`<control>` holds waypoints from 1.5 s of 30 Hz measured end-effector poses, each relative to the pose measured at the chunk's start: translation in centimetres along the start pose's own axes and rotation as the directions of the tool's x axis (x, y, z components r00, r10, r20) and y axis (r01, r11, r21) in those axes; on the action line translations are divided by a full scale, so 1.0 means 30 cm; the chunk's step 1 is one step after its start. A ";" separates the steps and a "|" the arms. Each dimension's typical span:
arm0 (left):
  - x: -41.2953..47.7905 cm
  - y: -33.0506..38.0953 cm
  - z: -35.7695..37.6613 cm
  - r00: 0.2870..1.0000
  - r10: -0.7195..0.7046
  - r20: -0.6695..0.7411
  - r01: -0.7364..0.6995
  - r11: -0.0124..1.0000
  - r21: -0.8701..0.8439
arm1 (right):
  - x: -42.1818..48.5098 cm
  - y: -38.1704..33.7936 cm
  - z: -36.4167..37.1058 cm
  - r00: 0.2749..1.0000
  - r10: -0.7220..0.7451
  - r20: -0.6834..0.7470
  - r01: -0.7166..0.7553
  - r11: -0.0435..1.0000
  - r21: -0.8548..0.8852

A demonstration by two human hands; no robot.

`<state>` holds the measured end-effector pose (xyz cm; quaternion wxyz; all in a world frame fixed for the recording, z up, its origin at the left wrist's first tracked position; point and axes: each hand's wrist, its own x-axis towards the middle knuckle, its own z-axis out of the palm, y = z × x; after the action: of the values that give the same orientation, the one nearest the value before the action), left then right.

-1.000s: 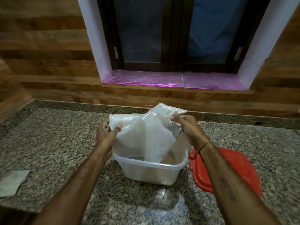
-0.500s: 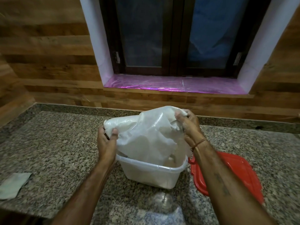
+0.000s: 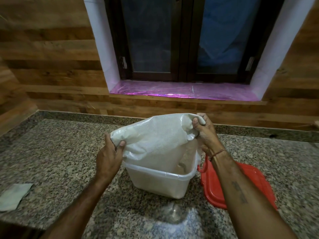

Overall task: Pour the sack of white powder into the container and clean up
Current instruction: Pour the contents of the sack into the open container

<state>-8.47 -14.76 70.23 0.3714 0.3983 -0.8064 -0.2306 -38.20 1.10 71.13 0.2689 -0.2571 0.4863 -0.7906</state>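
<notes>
A white woven sack hangs upside down over a translucent plastic container on the granite counter, its lower end inside the container. My left hand grips the sack's near left corner. My right hand pinches the far right corner, held higher. The container's inside looks pale; powder inside is hard to make out. The sack's mouth is hidden within the container.
A red lid lies flat on the counter just right of the container, partly under my right forearm. A pale folded cloth lies at the counter's left front. A wood-panelled wall and a window sill run behind.
The sack's raised bottom end has been lifted and stretched more level between both hands, less crumpled than before. The container and red lid have stayed where they were.
</notes>
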 end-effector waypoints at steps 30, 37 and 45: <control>0.217 0.260 -0.011 0.975 0.147 0.167 -0.167 0.980 0.113 | -0.010 -0.187 -0.011 0.997 -0.069 0.044 0.080 0.935 -0.346; 0.274 0.531 0.157 0.904 0.268 0.332 -0.247 0.963 -0.107 | -0.014 -0.189 0.052 0.996 -0.078 0.043 0.088 0.948 -0.305; 0.299 0.467 0.205 0.962 0.144 0.232 -0.058 0.938 -0.341 | -0.053 -0.137 -0.032 0.988 0.047 0.148 -0.016 0.978 -0.207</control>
<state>-23.55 -13.50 79.51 0.3382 0.2553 -0.8165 -0.3922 -38.43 4.34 74.24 0.2898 -0.3355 0.5473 -0.7099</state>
